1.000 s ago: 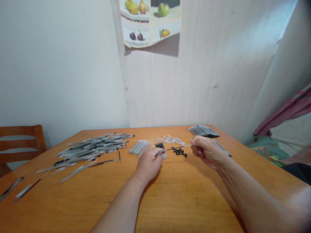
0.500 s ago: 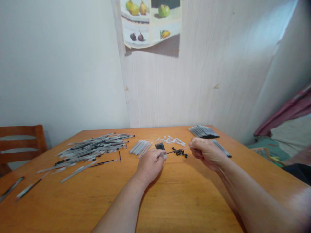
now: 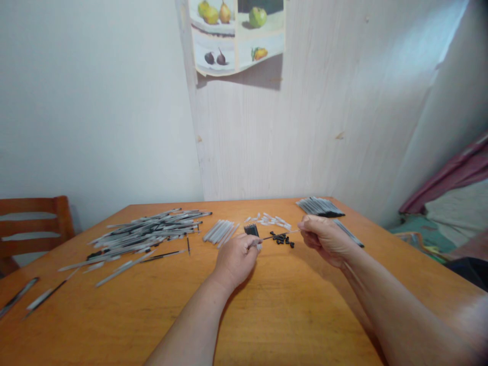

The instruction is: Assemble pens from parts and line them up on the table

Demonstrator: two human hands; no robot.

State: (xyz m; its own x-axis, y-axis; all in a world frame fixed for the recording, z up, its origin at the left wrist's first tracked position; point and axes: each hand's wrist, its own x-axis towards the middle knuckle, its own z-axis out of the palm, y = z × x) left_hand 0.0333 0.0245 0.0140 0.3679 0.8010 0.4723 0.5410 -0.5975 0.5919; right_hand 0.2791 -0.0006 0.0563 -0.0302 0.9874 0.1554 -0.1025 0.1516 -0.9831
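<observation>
A thin pen refill (image 3: 275,236), dark at its left and clear toward its right, stretches between my two hands above the table. My left hand (image 3: 238,255) pinches the dark end, and my right hand (image 3: 322,239) has its fingers closed round the pale end. Just behind the left fingers lies a row of black-filled refills (image 3: 251,230). Under and behind the held refill are small black end plugs (image 3: 285,240). Clear pen caps (image 3: 272,220) lie scattered farther back. Left of the row rest several clear pen barrels (image 3: 218,231), side by side.
A big heap of pens and parts (image 3: 148,231) spreads over the left of the wooden table (image 3: 274,315). Lined-up pens (image 3: 319,206) with black ends lie at the back right, and more pens (image 3: 348,234) sit partly behind my right hand. A wooden chair (image 3: 34,218) stands at left.
My right hand has shifted slightly to the right, and more of the refill's pale part shows between the hands. My left hand stays nearly in place.
</observation>
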